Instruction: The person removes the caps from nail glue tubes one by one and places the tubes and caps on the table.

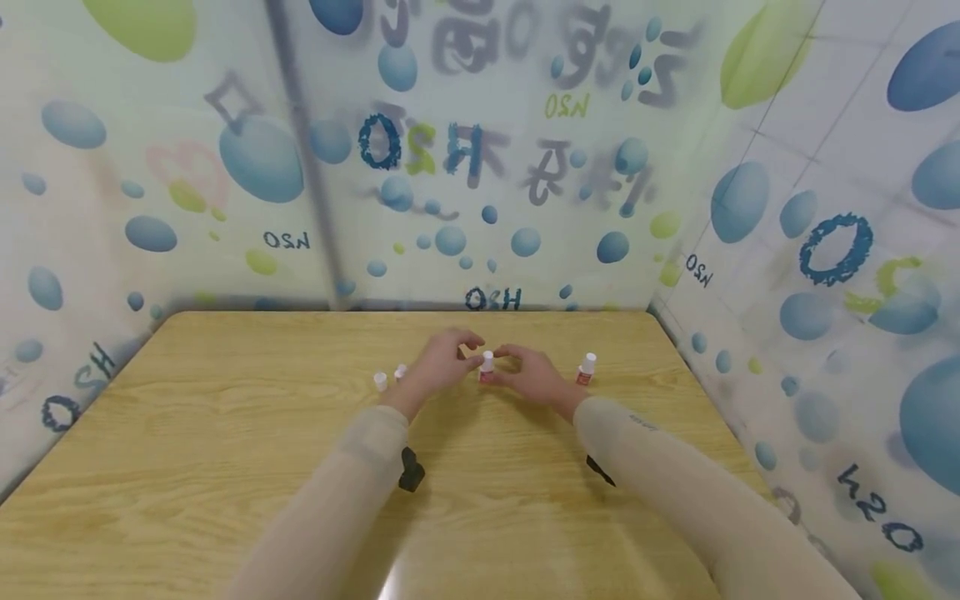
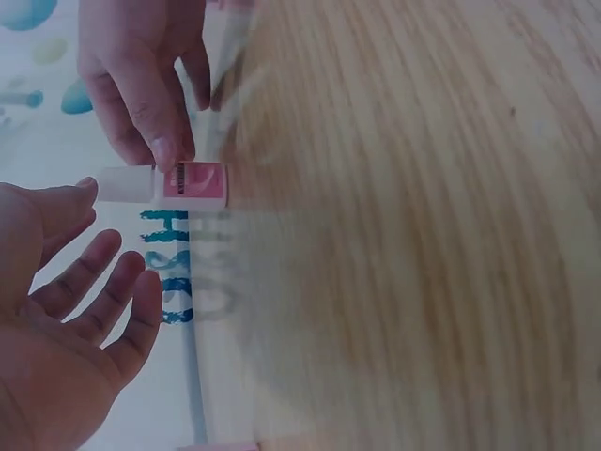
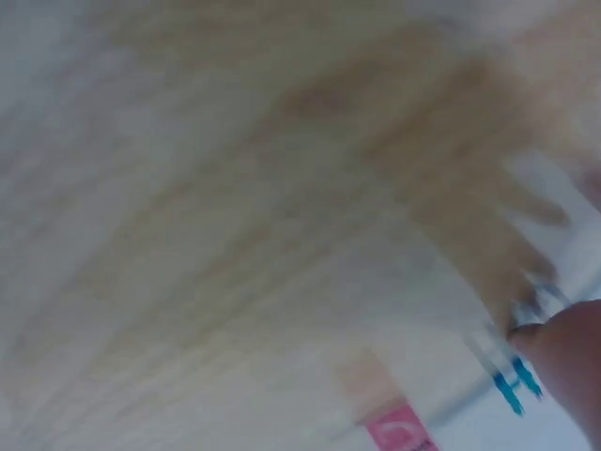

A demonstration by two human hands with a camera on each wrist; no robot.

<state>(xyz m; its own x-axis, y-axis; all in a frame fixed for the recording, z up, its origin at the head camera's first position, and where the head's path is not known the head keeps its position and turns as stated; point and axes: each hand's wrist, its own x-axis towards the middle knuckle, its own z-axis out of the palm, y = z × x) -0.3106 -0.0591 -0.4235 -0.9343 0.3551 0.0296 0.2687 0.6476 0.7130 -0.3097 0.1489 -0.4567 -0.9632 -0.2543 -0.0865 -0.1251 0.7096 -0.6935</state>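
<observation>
A small bottle (image 1: 487,368) with a white cap and pink label stands upright between my two hands. My right hand (image 1: 531,373) holds it from the right; in the left wrist view the thumb lies at the bottle's label (image 2: 199,183). My left hand (image 1: 447,360) is at the cap's other side. One fingertip meets the end of the white cap (image 2: 125,184), and its other fingers are spread apart. Blurred in the right wrist view, my right hand (image 3: 571,362) shows at the right edge, with a pink label (image 3: 402,427) lower down.
To the right stands a second white-capped bottle (image 1: 587,369) with a reddish label. Two small white-topped items, one (image 1: 381,381) in front of my left forearm's far side, stand at left. A patterned curtain (image 1: 420,250) rises behind the wooden table (image 1: 225,433).
</observation>
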